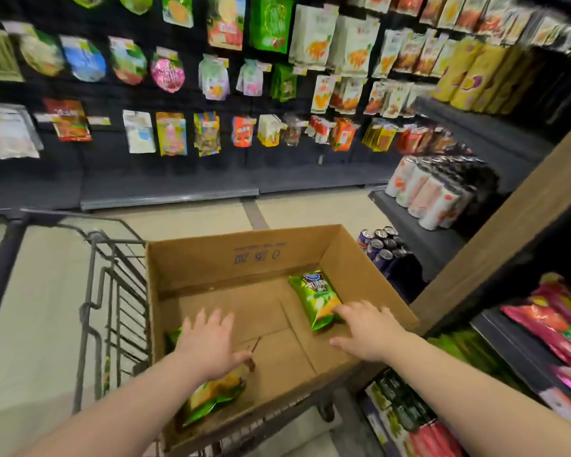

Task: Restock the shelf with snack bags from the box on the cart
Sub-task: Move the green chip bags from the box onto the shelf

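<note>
Both hands are in the box (pixel 231 258), and they are well apart. The left hand (pixel 208 341) is open flat with its fingers spread wide. It is over the left bag (pixel 218 394) and hides the far part of it. I cannot tell if the hand is touching that bag. The right hand (pixel 366 331) is open too, with its fingers spread. Its fingertips touch the near end of the right bag (pixel 314 296). No finger is curled around either bag.

The two bags are green and shiny, with yellow on the front. The right bag lies flat on the bottom of the box, on the right side, with its top end pointing far. The left bag lies in the near left corner.

The box is brown card with its top open. There is blue print on its far wall. It sits on a gray wire cart (pixel 112 308), on the right part of it.

Just to the right of the cart is a dark shelf (pixel 508 347) with pink bags (pixel 548 311) on top and green bags (pixel 459 351) under it. Farther along on the right are cans (pixel 381 249) and white tubes (pixel 426 196). On the far wall, many hanging bags (pixel 172 133) of all colors are in rows. The floor (pixel 40 291) is pale tile.
</note>
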Tool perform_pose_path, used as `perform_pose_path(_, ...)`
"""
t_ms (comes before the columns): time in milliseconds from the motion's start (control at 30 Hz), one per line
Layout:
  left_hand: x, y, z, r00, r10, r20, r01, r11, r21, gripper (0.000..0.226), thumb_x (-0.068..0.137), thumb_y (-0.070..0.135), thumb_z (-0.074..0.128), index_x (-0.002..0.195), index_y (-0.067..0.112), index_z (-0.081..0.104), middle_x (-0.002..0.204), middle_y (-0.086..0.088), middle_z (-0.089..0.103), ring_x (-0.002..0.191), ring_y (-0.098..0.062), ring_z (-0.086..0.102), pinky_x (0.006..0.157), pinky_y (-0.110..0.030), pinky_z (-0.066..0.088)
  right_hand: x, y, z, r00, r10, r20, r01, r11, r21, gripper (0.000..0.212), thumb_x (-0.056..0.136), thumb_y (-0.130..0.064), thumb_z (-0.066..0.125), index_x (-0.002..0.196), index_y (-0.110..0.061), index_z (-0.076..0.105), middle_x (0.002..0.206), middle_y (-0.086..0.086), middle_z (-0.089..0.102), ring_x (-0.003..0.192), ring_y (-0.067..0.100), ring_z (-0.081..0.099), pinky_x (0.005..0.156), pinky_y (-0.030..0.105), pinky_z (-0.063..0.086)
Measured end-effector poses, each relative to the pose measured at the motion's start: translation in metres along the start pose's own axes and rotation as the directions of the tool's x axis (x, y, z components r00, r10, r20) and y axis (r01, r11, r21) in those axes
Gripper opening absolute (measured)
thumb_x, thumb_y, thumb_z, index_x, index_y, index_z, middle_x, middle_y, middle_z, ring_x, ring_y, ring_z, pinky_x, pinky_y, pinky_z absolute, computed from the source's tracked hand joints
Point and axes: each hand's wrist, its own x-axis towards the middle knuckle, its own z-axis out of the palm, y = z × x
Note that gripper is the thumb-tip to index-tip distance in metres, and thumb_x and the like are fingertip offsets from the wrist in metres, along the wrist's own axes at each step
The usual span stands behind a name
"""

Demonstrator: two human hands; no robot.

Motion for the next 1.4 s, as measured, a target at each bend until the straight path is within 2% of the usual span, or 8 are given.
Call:
perform_pose_path(367,0.054,-0.037,0.043,0.949,-0.253,0.187,0.296,0.921,-0.255,0.095,0.082,0.064,0.052,0.152,0.018,0.009,0.16,-0.009,0.012,0.146,-0.029,0.017,0.116,-0.042,0.026,0.12,0.025,0.023,0.985,0.009,0.174,-0.012,1.0,0.018,0.065,0.087,-0.054,0.051,0.143,-0.027,0.031,0.15,0.001,0.034,0.138,0.024,0.033,0.109,0.044,0.029)
perform_pose_path(533,0.086,-0.036,0.061,0.865,-0.411,0.288,0.502,0.726,-0.471,0.092,0.084,0.052,0.061,0.152,0.013,0.012,0.156,-0.014,0.02,0.141,-0.031,0.03,0.114,-0.034,0.028,0.185,0.054,0.043,0.967,0.029,0.255,-0.049,0.996,0.075,0.065,0.086,-0.051,0.055,0.143,-0.027,0.034,0.146,0.003,0.038,0.134,0.025,0.039,0.107,0.04,0.036)
perform_pose_path(733,0.108,-0.045,0.085,0.706,-0.591,0.39,0.685,0.432,-0.587,0.097,0.078,0.036,0.073,0.151,0.011,0.015,0.147,-0.024,0.033,0.134,-0.039,0.037,0.107,-0.04,0.032,0.254,0.077,0.079,0.934,0.082,0.348,-0.162,0.964,0.209,0.069,0.087,-0.042,0.057,0.143,-0.013,0.03,0.144,0.011,0.036,0.131,0.03,0.042,0.108,0.037,0.037)
perform_pose_path(833,0.112,-0.052,0.094,0.641,-0.659,0.393,0.707,0.308,-0.637,0.093,0.067,0.033,0.079,0.142,0.009,0.029,0.133,-0.022,0.052,0.122,-0.039,0.049,0.1,-0.044,0.04,0.28,0.084,0.095,0.93,0.136,0.341,-0.256,0.907,0.334,0.071,0.084,-0.039,0.062,0.143,-0.012,0.032,0.144,0.013,0.038,0.13,0.03,0.043,0.107,0.037,0.038)
perform_pose_path(933,0.117,-0.049,0.096,0.591,-0.704,0.393,0.711,0.225,-0.666,0.092,0.065,0.029,0.081,0.14,0.009,0.032,0.129,-0.022,0.057,0.115,-0.039,0.056,0.097,-0.045,0.044,0.298,0.089,0.109,0.927,0.201,0.317,-0.341,0.805,0.486,0.064,0.084,-0.03,0.065,0.137,-0.008,0.038,0.138,0.017,0.044,0.127,0.033,0.044,0.103,0.036,0.037)
perform_pose_path(1067,0.133,-0.036,0.095,0.569,-0.72,0.399,0.714,0.191,-0.674,0.102,0.073,0.024,0.08,0.151,0.006,0.016,0.14,-0.025,0.047,0.127,-0.039,0.048,0.102,-0.04,0.038,0.31,0.089,0.123,0.91,0.251,0.331,-0.405,0.71,0.576,0.067,0.084,-0.032,0.067,0.138,-0.006,0.036,0.136,0.02,0.049,0.126,0.035,0.047,0.103,0.04,0.039)
perform_pose_path(1267,0.152,-0.022,0.099,0.648,-0.568,0.507,0.721,0.245,-0.648,0.082,0.077,0.018,0.078,0.144,0.004,0.033,0.138,-0.017,0.051,0.124,-0.031,0.051,0.092,-0.029,0.038,0.308,0.075,0.131,0.921,0.203,0.332,-0.358,0.776,0.519,0.085,0.074,-0.04,0.076,0.139,-0.007,0.035,0.139,0.018,0.043,0.129,0.035,0.043,0.104,0.038,0.036)
perform_pose_path(1400,0.152,-0.018,0.103,0.676,-0.476,0.562,0.724,0.289,-0.627,0.093,0.063,0.029,0.085,0.141,0.008,0.038,0.132,-0.012,0.056,0.12,-0.028,0.053,0.094,-0.028,0.04,0.311,0.066,0.14,0.884,0.276,0.378,-0.468,0.52,0.715,0.081,0.075,-0.034,0.077,0.137,-0.004,0.035,0.138,0.016,0.045,0.125,0.031,0.047,0.103,0.039,0.039)
